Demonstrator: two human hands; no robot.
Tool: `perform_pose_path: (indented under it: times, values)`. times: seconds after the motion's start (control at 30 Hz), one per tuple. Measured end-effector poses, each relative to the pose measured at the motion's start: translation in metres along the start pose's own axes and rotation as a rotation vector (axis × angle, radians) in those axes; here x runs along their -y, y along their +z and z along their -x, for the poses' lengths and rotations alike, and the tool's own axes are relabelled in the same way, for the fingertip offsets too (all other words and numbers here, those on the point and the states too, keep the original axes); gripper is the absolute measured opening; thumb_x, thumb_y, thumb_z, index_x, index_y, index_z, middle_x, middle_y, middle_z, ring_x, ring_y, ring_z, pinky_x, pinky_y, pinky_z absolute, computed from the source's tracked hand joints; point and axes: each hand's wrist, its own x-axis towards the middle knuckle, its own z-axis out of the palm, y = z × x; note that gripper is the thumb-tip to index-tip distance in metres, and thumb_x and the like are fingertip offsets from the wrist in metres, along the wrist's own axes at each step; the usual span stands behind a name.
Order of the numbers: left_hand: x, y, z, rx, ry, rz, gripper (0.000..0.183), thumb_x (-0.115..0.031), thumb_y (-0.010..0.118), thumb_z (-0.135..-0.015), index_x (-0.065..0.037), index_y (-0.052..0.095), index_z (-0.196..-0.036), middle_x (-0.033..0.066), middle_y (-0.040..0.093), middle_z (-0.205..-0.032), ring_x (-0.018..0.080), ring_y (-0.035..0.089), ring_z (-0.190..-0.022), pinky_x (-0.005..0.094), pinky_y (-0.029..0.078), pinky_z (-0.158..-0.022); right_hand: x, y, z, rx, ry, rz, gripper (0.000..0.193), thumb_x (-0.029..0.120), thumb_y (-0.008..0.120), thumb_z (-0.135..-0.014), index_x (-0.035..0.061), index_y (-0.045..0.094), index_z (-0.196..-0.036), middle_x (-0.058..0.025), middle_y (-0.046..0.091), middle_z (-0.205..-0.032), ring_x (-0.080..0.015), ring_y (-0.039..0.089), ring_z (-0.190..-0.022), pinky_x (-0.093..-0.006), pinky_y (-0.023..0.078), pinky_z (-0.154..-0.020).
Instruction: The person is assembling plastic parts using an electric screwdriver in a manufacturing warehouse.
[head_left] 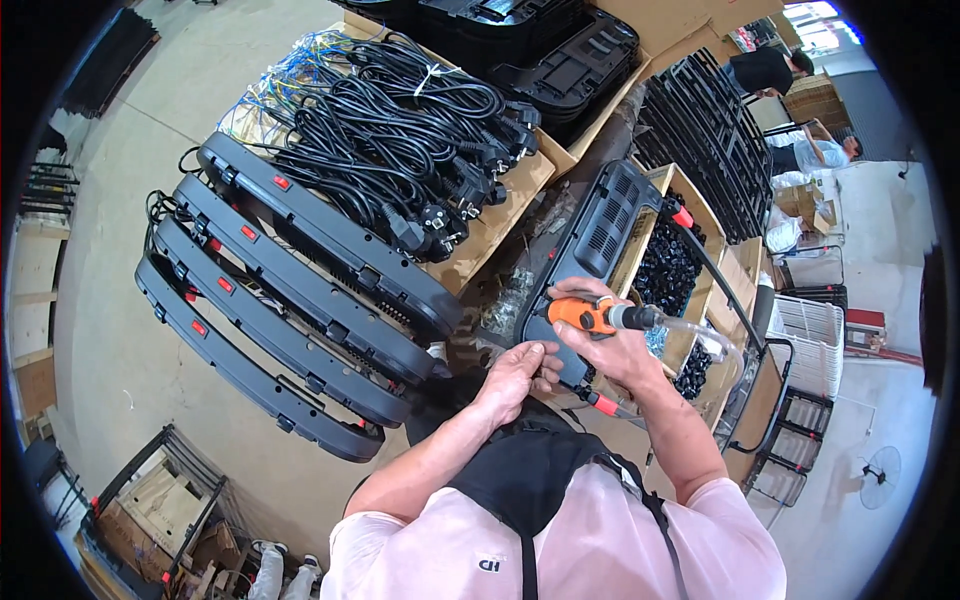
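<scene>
The left grip (513,376) curls its fingers inward, thumb close to the index fingertip. The right grip (613,351), just right of it, is wrapped closed. Bare forearms slope outward below each grip, the left (440,440), the right (675,415).

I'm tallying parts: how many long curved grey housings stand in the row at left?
4: one housing beside the black cables, then a second, third and fourth, successively lower left. None seems hidden.

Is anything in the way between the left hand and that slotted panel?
Nothing visible stands between the left hand and the near end of the dark slotted panel. The right hand, holding an orange tool, hides part of it.
</scene>
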Motion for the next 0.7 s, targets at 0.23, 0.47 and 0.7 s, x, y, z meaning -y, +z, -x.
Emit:
perform_pose_path:
  times: [0.23, 0.47, 0.7]
  values:
    - [-0.002, -0.01, 0.001, -0.015, 0.059, -0.009, 0.034, -0.028, 0.04, -0.117, -0.002, 0.06, -0.126, 0.0076, 0.071, -0.102, 0.013, 0.065, -0.081, 0.0275, 0.055, -0.072, 0.006, -0.001, -0.003, 0.024, -0.071, 0.091, 0.047, 0.007, 0.078, -0.086, 0.0038, 0.062, -0.13, -0.0131, 0.075, -0.119, -0.0247, 0.074, -0.113, -0.036, 0.058, -0.1]
    - [-0.009, -0.007, 0.006, -0.106, 0.049, 0.075, 0.032, -0.028, 0.043, -0.116, -0.003, 0.061, -0.125, 0.0056, 0.069, -0.097, 0.0117, 0.064, -0.078, 0.0272, 0.054, -0.072, 0.01, -0.004, -0.006, 0.074, -0.042, 0.151, 0.047, 0.008, 0.079, -0.086, 0.0037, 0.063, -0.131, -0.0136, 0.075, -0.119, -0.0255, 0.073, -0.112, -0.0368, 0.058, -0.099]
    - [-0.009, -0.026, 0.002, -0.035, 0.097, -0.009, 0.029, -0.022, 0.048, -0.114, -0.003, 0.061, -0.132, 0.0054, 0.07, -0.1, 0.0126, 0.066, -0.084, 0.0266, 0.055, -0.074, 0.01, -0.006, -0.007, 0.102, -0.042, 0.205, 0.047, 0.01, 0.08, -0.086, 0.006, 0.064, -0.13, -0.0137, 0.075, -0.115, -0.0265, 0.074, -0.108, -0.0368, 0.059, -0.096]
